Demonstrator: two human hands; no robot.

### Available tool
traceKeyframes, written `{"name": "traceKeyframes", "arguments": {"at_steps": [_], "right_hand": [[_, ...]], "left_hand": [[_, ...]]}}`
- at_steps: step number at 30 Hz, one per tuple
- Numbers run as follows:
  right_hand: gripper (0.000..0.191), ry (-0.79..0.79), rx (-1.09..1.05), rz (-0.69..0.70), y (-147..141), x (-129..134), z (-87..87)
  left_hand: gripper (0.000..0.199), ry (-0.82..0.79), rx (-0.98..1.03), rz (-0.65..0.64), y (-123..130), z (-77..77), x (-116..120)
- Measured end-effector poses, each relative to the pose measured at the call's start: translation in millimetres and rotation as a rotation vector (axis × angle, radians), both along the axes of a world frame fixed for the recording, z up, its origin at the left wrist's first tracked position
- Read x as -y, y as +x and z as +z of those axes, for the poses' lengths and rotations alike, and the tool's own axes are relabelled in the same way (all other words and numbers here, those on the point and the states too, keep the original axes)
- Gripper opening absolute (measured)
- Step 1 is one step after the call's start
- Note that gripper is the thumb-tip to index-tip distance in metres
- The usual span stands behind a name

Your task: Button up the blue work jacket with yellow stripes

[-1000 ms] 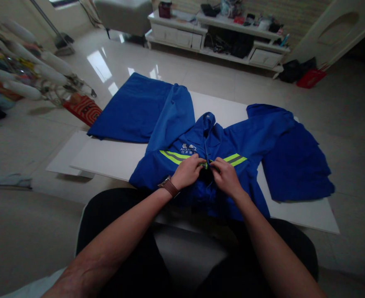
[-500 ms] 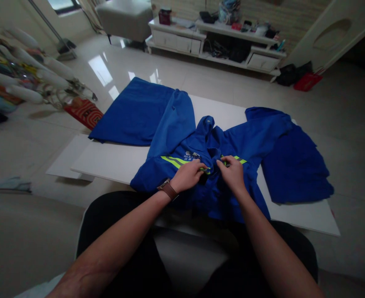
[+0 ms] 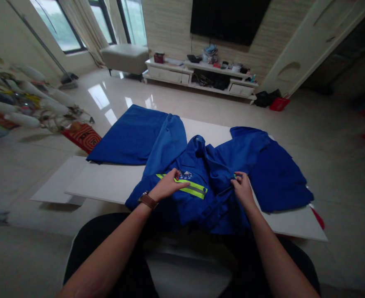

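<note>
A blue work jacket [image 3: 197,165] with a white chest logo and a yellow-and-grey reflective stripe [image 3: 194,189] lies in front of me, its front parted. My left hand [image 3: 166,185], with a brown-strapped watch on the wrist, rests at the stripe beside the logo, thumb stretched out and apart from the curled fingers. On the other side, my right hand [image 3: 243,189] pinches the jacket's front panel, where a bit of yellow stripe shows at the fingertips. Small dark round fasteners run down the front edge below. The jacket's lower part hangs toward my lap.
A white board tabletop [image 3: 101,182] carries a flat blue garment stack [image 3: 126,136] at left and another blue stack [image 3: 281,178] at right. A red bag [image 3: 83,136] stands left of the table. Beyond are a TV cabinet [image 3: 166,73] and a grey bench [image 3: 125,56].
My hands, close together at the jacket's middle before, have moved apart, the right one drawing its front panel rightward. The left hand's fingers have spread. My view has tilted up, showing the television.
</note>
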State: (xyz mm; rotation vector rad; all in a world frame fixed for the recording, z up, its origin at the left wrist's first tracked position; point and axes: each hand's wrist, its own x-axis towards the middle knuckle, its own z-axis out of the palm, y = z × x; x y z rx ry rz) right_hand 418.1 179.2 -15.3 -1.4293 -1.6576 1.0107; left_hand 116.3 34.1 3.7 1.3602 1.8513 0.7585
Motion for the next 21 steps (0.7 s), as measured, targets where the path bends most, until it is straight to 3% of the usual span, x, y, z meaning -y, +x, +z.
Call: {"name": "traceKeyframes", "arguments": {"at_steps": [3, 6, 9, 12, 15, 18, 21], "right_hand": [[0.028, -0.211, 0.128, 0.209, -4, 5, -11.5], [0.038, -0.213, 0.179, 0.460, -3, 18, -8.7], [0.047, -0.100, 0.245, 0.657, 3, 18, -0.4], [0.038, 0.099, 0.493, 0.553, 4, -9, 6.9], [0.030, 0.225, 0.748, 0.475, -8, -58, 11.4], [0.036, 0.251, 0.834, 0.480, -30, -109, 11.4], [0.049, 0.278, 0.923, 0.454, -54, -147, 4.4]], "left_hand": [[0.068, -0.059, -0.280, -0.035, 52, -22.2, 6], [0.054, -0.102, -0.348, -0.190, 71, -33.5, 5], [0.030, -0.034, -0.246, -0.183, 41, -28.5, -7], [0.024, 0.125, -0.370, 0.012, -12, -13.5, -28], [0.029, 0.122, -0.541, 0.084, -52, -2.3, -60], [0.044, -0.019, -0.618, 0.169, -76, -4.1, -97], [0.080, -0.162, -0.650, 0.372, -95, -15.5, -129]]}}
